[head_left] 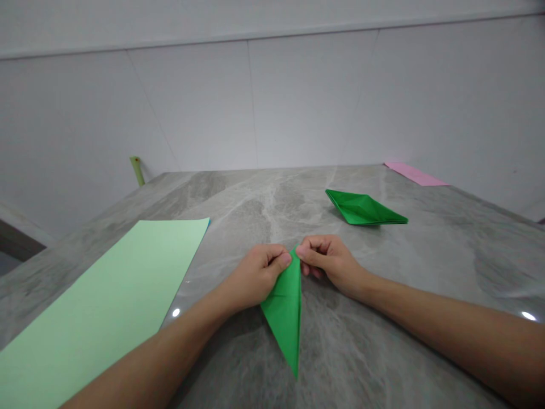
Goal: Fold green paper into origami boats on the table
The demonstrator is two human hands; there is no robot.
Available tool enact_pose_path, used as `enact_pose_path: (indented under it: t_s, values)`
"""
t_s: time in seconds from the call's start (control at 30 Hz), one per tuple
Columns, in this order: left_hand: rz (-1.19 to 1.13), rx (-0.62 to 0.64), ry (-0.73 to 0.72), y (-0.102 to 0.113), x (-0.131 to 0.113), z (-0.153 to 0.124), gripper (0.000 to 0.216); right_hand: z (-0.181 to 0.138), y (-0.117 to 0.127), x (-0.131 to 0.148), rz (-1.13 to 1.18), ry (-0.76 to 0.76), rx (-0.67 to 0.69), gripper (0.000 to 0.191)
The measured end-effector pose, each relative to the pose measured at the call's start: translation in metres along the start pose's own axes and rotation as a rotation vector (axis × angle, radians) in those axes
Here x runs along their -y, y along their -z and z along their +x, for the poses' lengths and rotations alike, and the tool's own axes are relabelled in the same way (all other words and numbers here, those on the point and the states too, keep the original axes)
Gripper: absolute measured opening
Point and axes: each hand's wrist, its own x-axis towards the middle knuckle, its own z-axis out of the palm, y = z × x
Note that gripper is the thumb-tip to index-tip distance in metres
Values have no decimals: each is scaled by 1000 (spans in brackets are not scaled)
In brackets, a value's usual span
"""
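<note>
A folded green paper, long and pointed at its near end, is held up between both hands. My left hand is closed, pinching its left edge close to the top, thumb on the face toward me. At the top tip, my right hand grips the paper between thumb and curled fingers. A crease runs across the paper's face. Farther back on the right lies a folded green paper boat, apart from both hands.
The grey marble-patterned table reaches back to a white wall. Light green paper sheets lie on the left, partly under my left forearm. Pink paper rests at the far right corner. A green strip-like object stands beyond the left edge.
</note>
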Motion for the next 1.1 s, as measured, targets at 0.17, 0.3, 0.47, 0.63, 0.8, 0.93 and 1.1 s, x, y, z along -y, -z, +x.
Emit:
enact_pose_path:
  t_s: [0.17, 0.3, 0.47, 0.63, 0.8, 0.93, 1.1]
  values:
    - [5, 55, -51, 1, -1, -1, 31, 0, 3, -1, -7, 18, 65, 46]
    - [-16, 43, -61, 0, 0, -2, 33, -1, 2, 3, -65, 19, 28, 46]
    - [-30, -10, -76, -3, -1, -3, 31, -1, -2, 4, -101, -1, -39, 47]
    - [7, -136, -49, -5, -2, -4, 35, 1, -2, -1, -53, -12, 15, 46]
    - [-16, -137, -38, -6, 1, -3, 32, 0, -2, -3, -78, 22, 15, 45]
    - [-70, -96, -17, -4, 5, 0, 30, -1, -3, 1, -104, 40, -6, 46]
    - [-51, -42, -11, -1, 5, 0, 38, -2, -3, -1, -111, 58, -15, 45]
